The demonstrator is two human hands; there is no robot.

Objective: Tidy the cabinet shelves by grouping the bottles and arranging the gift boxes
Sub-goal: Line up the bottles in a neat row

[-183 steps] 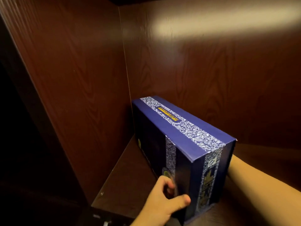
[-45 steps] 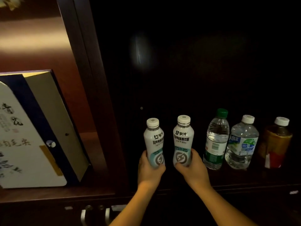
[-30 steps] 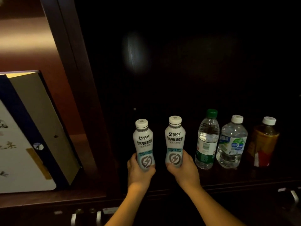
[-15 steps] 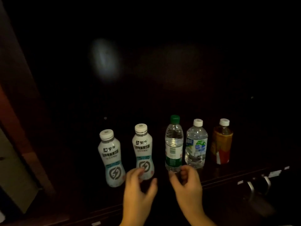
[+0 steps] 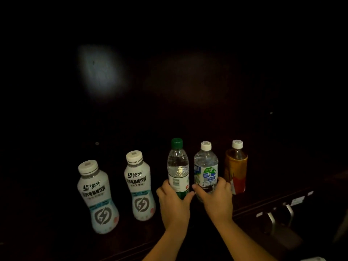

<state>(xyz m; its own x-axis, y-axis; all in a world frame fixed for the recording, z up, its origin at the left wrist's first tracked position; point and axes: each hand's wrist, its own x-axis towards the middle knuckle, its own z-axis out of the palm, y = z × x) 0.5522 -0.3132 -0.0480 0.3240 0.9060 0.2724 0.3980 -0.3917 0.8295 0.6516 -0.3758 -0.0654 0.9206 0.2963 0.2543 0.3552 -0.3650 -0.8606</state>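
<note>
Several bottles stand upright in a row on a dark cabinet shelf (image 5: 56, 240). At the left are two white drink bottles (image 5: 98, 196) (image 5: 139, 185) with lightning marks, free of my hands. My left hand (image 5: 174, 206) grips the lower part of a clear water bottle with a green cap (image 5: 178, 166). Around the base of a clear water bottle with a white cap (image 5: 206, 167) closes my right hand (image 5: 216, 198). An amber tea bottle (image 5: 236, 170) with a white cap stands at the right end, untouched.
The cabinet interior is very dark, with a faint light patch (image 5: 99, 70) on the back wall. Below the shelf edge at the right are metal door handles (image 5: 278, 213). No gift box is in view.
My hands let go of the two white drink bottles, moved right, and closed on the two clear water bottles. The view swung right, so the gift box left the frame.
</note>
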